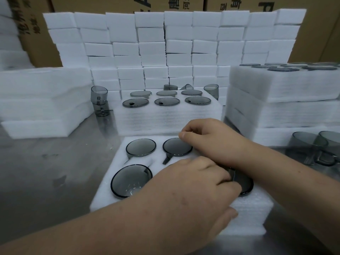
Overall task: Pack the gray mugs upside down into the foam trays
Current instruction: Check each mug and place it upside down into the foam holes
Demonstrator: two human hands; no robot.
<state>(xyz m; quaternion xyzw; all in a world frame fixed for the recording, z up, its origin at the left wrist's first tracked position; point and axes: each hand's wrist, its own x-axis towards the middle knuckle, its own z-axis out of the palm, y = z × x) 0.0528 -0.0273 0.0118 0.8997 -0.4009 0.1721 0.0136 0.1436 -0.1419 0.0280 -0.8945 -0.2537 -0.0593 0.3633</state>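
A white foam tray (103,197) lies right in front of me on the metal table. Upside-down gray mugs fill its back left slot (141,147), back middle slot (176,146) and front left slot (129,180). My left hand (193,183) reaches across the front middle of the tray. Its fingers curl over the edge of the front right gray mug (245,183) and its thumb lies on the tray's front side. My right hand (207,138) covers the back right corner with fingers curled under. What lies beneath it is hidden.
A second foam tray (165,116) with several upside-down mugs stands just behind. Stacked foam (36,100) lies left and filled trays (276,100) right. Loose gray mugs stand at the left (99,100), right (312,148) and back (211,90). A wall of foam blocks (165,48) closes the rear.
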